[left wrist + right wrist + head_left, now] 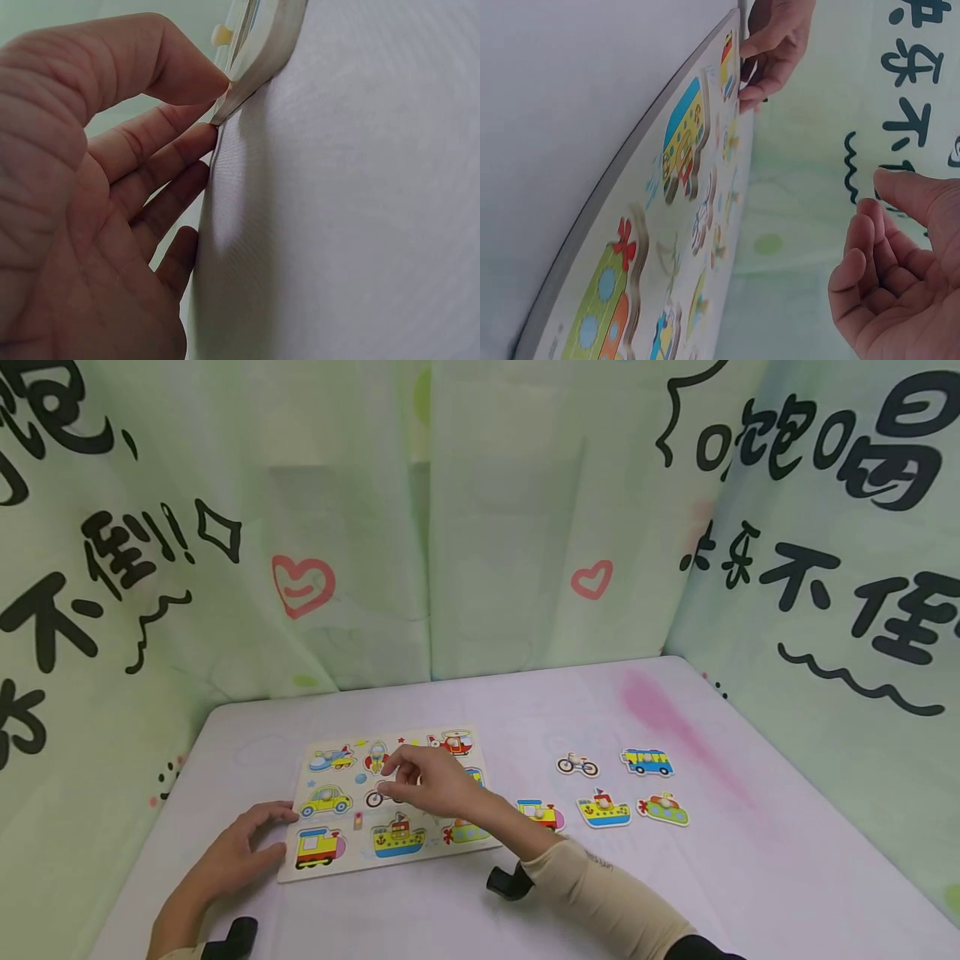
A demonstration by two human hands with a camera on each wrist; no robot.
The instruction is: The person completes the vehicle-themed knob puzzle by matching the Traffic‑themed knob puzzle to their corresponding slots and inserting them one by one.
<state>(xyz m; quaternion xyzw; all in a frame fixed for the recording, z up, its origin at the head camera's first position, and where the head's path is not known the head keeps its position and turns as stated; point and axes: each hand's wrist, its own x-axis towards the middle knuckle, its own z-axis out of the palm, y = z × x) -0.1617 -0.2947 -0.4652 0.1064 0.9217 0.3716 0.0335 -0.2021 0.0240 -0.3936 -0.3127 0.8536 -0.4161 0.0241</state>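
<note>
We judge puzzle pieces (pixel 603 811) in transfer; left hand (pixel 236 852), fingers spread, touches the board (pixel 359 850) at 9 o'clock; right hand (pixel 437 777), loosely curled, empty, likely needs a pinch next.

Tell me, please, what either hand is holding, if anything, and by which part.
Nothing appears held: the left hand only touches the left edge of the flat, cream, rectangular picture board; the right hand looks empty.

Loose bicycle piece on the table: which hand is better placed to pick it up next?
Right, most likely: the right hand hovers above the puzzle board, seemingly empty and nearer the bicycle piece; the left hand touches the board's left edge.
</note>
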